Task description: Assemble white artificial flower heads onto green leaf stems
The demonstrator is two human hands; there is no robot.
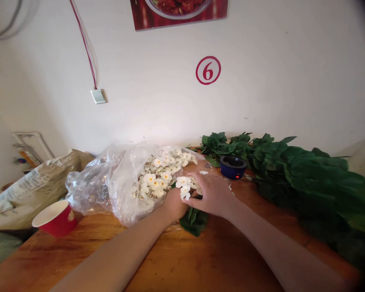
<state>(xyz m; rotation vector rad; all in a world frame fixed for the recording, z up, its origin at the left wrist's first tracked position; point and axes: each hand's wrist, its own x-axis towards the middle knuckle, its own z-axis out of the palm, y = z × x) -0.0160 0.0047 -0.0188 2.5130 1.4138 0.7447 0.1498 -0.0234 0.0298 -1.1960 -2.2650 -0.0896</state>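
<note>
White blossoms and leaves meet in the hands, with plenty more of both lying apart

The dark blue pot (228, 172), its small red light glowing, stands towards the back of the wooden counter (158, 265). In front of it and to its left, the right hand (214, 192) has a narrow grip, thumb and fingers curved round a small white flower cluster (184, 185). The left hand (174, 205) is close beside it; its fingers are mostly hidden, so I cannot tell how wide its grip is or what it holds. Dark green leaves (194, 223) show just below the cluster. Blossoms and leaves are together here, but whether they are joined cannot be seen.

Only this one pairing shows. Further left of the pot, many white blossoms (155, 182) lie in an open clear plastic bag (121, 198), with no large leaves visible among them. To the pot's right, and behind it, spreads a big heap of greenery (304, 174) with no white blossoms visible on it. By my reading, most of the material is uncombined.
</note>
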